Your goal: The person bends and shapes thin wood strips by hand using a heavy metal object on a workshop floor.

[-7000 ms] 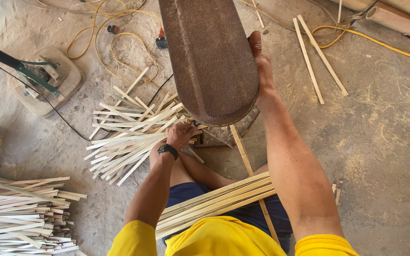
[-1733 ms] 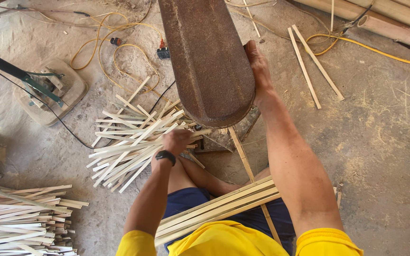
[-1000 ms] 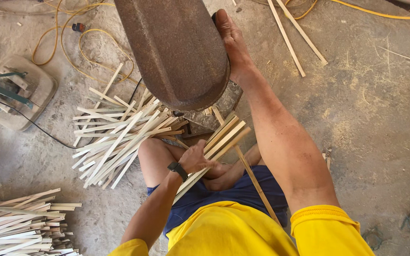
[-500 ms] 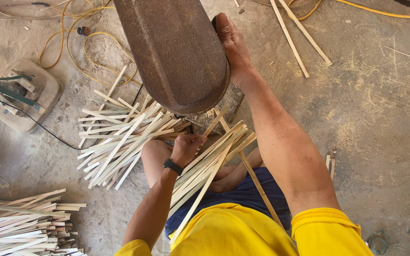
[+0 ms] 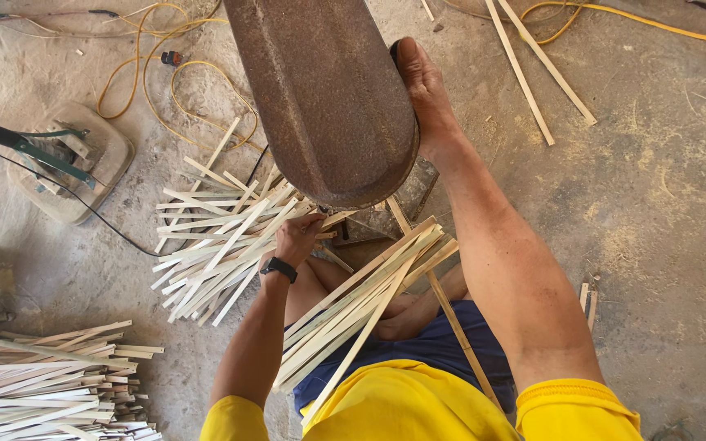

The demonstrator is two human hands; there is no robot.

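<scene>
A dusty concrete floor (image 5: 655,204) strewn with pale wooden strips lay under a seated person at a rusty brown machine housing (image 5: 320,90).

The left hand (image 5: 300,238) had its fingers curled together around the end of a single thin strip (image 5: 328,220) just below the housing's rounded lower edge; the strip pointed up and to the right, toward the machine. The right hand (image 5: 422,86) lay flat against the housing's right side, fingers together and pressed on the metal. A bundle of strips (image 5: 365,298) rested across the lap, its long axis slanting from lower left to upper right, just right of the left wrist. A loose pile of strips (image 5: 214,237) spread left of that hand, a stacked heap (image 5: 42,380) farther out.
</scene>
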